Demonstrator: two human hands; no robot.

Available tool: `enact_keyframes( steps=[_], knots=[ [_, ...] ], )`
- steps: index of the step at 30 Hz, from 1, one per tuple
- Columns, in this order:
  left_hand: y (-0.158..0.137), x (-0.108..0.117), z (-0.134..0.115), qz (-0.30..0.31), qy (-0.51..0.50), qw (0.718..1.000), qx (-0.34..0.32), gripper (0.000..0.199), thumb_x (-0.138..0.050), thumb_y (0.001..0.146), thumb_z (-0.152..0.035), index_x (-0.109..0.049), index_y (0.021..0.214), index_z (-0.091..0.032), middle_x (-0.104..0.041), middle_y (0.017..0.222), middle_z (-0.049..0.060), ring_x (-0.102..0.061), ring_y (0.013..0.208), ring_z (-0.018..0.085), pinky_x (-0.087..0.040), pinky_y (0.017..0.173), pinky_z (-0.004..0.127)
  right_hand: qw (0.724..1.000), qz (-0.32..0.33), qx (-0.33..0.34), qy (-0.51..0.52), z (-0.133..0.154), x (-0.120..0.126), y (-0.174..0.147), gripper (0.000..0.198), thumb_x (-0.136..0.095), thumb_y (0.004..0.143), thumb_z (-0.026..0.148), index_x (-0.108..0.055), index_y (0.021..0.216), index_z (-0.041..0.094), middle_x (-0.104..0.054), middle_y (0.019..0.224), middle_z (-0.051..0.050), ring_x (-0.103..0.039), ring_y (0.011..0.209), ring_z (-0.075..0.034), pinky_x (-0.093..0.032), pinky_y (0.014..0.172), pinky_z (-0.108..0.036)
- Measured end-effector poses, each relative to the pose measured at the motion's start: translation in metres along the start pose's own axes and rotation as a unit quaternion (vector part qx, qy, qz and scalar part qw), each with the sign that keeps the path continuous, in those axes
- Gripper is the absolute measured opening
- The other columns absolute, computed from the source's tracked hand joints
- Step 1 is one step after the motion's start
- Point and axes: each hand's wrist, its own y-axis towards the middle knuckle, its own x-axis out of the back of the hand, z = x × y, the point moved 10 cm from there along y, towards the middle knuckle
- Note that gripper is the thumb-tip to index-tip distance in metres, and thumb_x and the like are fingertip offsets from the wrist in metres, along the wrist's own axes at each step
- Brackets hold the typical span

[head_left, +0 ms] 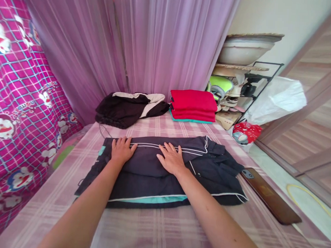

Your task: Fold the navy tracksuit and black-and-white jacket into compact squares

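On my left hangs a pink patterned fabric [13, 105]. Next, beyond the work, lies a black-and-cream garment [127, 112] on the checked cloth [132, 233]. In front of me is the dark garment [143, 165], its long axis running left to right, across my reaching arms, with white piping and a strip of turquoise along its near edge. My left hand [122, 150] lies palm down on it toward its left end, fingers loosely spread, gripping nothing. My right hand [171, 157] rests the same way, flat and fairly wide, close to the garment's middle. Both press nearer its far edge than its near one, so most of its depth lies on my side of the fingertips; its right end is nearer my right hand. Past that end, a phone [271, 196] lies slantwise, just beside a dark fold.
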Motion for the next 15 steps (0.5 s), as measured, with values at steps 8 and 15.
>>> enact_keyframes(
  steps=[8, 15],
  knots=[
    [-0.021, 0.012, -0.060, 0.001, -0.041, 0.998, -0.052, 0.059, -0.026, 0.099, -0.044, -0.044, 0.148, -0.015, -0.036, 0.158, 0.012, -0.029, 0.147, 0.031, -0.017, 0.121, 0.052, 1.000, -0.002, -0.011, -0.018, -0.005, -0.007, 0.001, 0.056, -0.027, 0.100, 0.053, -0.039, 0.151, 0.030, -0.035, 0.159, -0.006, -0.025, 0.147, -0.026, -0.010, 0.118, -0.059],
    [-0.039, 0.001, -0.054, 0.041, -0.017, 0.996, -0.084, 0.060, -0.027, 0.099, -0.052, -0.037, 0.151, -0.025, -0.035, 0.159, 0.009, -0.029, 0.147, 0.029, -0.014, 0.119, 0.058, 1.000, -0.001, -0.011, -0.016, -0.004, -0.009, 0.001, 0.057, -0.026, 0.100, 0.053, -0.039, 0.151, 0.030, -0.035, 0.159, -0.006, -0.025, 0.147, -0.026, -0.010, 0.118, -0.059]
  ],
)
